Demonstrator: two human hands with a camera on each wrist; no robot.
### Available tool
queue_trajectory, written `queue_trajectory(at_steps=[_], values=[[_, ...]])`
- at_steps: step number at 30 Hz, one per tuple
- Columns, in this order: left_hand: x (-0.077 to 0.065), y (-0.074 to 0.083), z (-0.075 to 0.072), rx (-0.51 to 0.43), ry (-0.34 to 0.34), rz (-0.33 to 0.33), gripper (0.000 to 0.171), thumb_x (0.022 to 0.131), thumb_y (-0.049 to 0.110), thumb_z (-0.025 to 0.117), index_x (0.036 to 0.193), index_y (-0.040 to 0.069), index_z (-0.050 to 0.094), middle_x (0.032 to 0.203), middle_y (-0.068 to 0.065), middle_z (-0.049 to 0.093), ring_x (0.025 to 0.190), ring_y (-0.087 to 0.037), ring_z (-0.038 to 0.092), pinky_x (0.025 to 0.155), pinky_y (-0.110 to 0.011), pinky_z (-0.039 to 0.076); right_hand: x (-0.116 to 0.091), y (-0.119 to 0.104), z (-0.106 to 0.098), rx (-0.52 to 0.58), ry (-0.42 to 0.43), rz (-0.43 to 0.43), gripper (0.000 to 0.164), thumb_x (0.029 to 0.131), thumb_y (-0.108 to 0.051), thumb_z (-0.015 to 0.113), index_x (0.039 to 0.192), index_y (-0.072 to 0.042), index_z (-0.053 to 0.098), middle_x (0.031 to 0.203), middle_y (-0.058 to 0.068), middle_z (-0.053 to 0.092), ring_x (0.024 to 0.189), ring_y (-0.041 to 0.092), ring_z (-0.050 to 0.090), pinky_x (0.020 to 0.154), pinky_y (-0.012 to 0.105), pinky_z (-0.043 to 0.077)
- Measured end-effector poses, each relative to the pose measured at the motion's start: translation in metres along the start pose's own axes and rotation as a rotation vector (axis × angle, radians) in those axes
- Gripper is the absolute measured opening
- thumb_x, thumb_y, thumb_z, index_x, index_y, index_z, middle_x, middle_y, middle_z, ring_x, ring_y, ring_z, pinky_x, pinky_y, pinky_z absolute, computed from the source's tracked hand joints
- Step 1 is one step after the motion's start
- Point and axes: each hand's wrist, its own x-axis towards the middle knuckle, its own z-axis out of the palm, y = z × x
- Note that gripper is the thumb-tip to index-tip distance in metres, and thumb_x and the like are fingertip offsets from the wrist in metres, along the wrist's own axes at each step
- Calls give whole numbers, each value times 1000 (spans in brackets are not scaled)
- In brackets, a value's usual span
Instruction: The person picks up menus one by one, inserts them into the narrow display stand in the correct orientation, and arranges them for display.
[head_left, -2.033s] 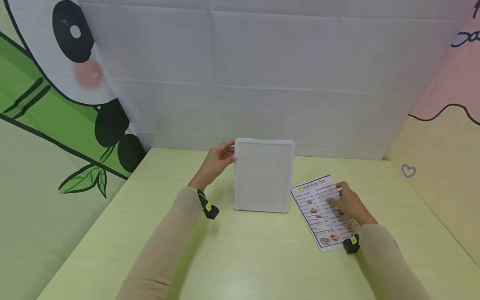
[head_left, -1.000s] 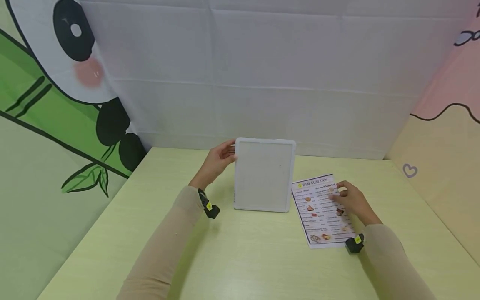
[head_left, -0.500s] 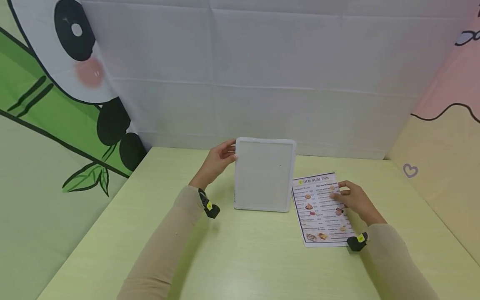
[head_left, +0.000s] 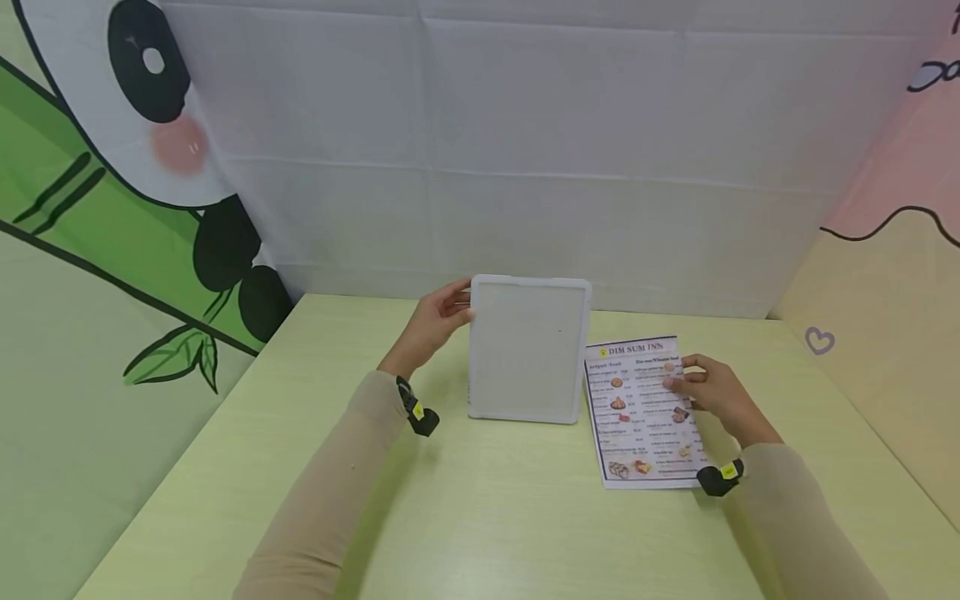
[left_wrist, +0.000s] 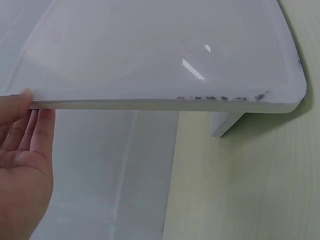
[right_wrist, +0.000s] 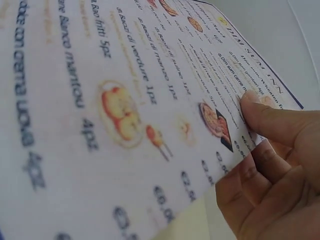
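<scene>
With left fingers pinching the left edge of the white board standing on the bench, we should hold the menu sheet just right of it, right fingers closed lightly on the sheet's right edge, to prevent creasing.

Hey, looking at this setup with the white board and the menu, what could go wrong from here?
The Dim Sum Inn menu could bend or slip, since the right hand pinches it only near its right edge.
The white framed board might tip or slide if bumped: it stands up and the left hand grips just its left edge.
The menu's upper left corner appears close to the board and might catch on it.
</scene>
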Motion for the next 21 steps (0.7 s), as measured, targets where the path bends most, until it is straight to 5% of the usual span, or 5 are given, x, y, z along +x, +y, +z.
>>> queue_trajectory(at_steps=[13, 21], values=[[-2, 2, -1, 9, 1, -14, 58, 95, 9, 60, 148, 16, 38, 139, -12, 52, 127, -25, 52, 106, -40, 45, 0, -1, -9, 52, 2, -14, 59, 91, -38, 65, 132, -3, 43, 120, 21, 62, 85, 17, 65, 80, 28, 53], [-1, -1, 0, -5, 6, -11, 58, 94, 11, 61, 148, 16, 39, 138, -12, 53, 126, -26, 53, 106, -41, 45, -2, -1, -11, 60, 7, -1, 69, 90, -45, 63, 138, -3, 37, 130, 26, 56, 91, 17, 66, 100, 50, 48]])
